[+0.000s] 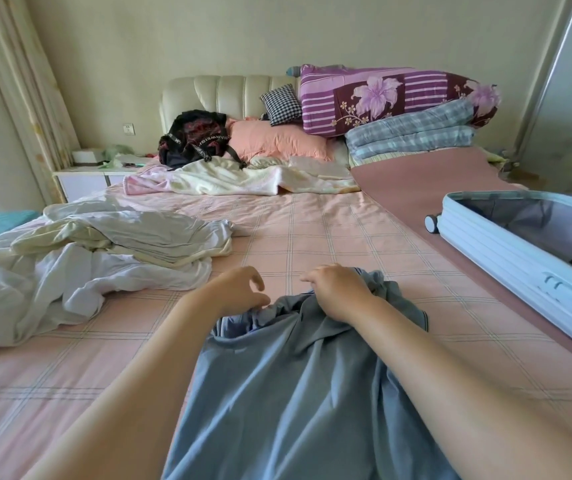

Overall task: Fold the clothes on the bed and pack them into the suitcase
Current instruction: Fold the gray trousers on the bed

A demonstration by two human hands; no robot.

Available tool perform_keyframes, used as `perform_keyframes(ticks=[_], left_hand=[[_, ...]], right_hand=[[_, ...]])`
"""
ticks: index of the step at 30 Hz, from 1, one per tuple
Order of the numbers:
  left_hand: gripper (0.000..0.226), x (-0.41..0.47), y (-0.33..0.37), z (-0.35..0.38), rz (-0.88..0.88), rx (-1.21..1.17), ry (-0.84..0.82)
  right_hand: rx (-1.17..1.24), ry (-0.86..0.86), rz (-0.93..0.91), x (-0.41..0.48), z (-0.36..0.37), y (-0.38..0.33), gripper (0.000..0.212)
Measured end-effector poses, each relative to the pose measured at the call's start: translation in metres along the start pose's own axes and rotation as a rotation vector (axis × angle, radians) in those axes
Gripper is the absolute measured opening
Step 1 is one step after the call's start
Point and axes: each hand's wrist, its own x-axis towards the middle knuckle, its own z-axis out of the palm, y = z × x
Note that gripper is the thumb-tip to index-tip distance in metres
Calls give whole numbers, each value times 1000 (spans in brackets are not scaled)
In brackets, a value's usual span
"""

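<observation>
Gripping the bunched blue-grey cotton garment (pixel 295 393) on the pink checked bed (pixel 312 230) was my right hand (pixel 336 294); my left hand (pixel 239 291) curled alongside, grasp unclear. Crumpled white clothes (pixel 104 258) lay unfolded; the pale-blue hard-shell suitcase (pixel 506 258) lay open.

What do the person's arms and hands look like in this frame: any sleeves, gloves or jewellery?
The left hand and right hand are bare: no gloves, and no rings show. The left forearm and right forearm are bare too, with no sleeve, watch or bracelet visible up to the frame's bottom edge. No markings or tattoos can be seen.
</observation>
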Motion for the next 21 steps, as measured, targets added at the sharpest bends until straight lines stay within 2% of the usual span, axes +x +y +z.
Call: perform_keyframes(ticks=[2, 4, 6, 7, 8, 10, 12, 13, 14, 15, 16, 18, 19, 21], left_hand=[[27, -1, -2, -6, -29, 95, -86], [28, -1, 0, -7, -58, 161, -151], [21, 4, 2, -5, -71, 189, -186], [16, 6, 4, -5, -70, 187, -173], [13, 7, 8, -6, -61, 191, -110], [15, 9, 17, -10, -46, 227, 144], [8, 8, 25, -16, -66, 263, 440], [12, 10, 27, -18, -99, 273, 526], [23, 11, 30, -19, -150, 290, 555], [32, 13, 33, -20, -205, 262, 509], [37, 16, 34, -20, -242, 106, 430], [31, 19, 42, -16, -234, -463, 220], [32, 20, 43, -14, -173, -717, 151], [59, 24, 39, -12, -29, -929, 152]], right_hand=[[-39, -148, 31, 8, 0, 0, 56], [-109, -256, 13, 12, -1, -2, 58], [-152, -255, 1, 12, -5, -4, 51], [-157, -223, 6, 13, -8, -4, 41], [-154, -156, 4, 13, -12, -3, 28], [-104, -22, 45, 12, -21, 4, 4], [-28, 80, 97, 10, -30, 10, 22], [-14, 124, 116, 9, -33, 13, 31], [-23, 170, 127, 7, -35, 15, 37], [-47, 205, 142, 6, -37, 15, 40], [-86, 230, 173, 6, -38, 14, 43], [-97, 264, 280, 5, -37, 12, 42], [-46, 287, 340, 6, -35, 11, 39], [122, 304, 426, 11, -30, 9, 32]])
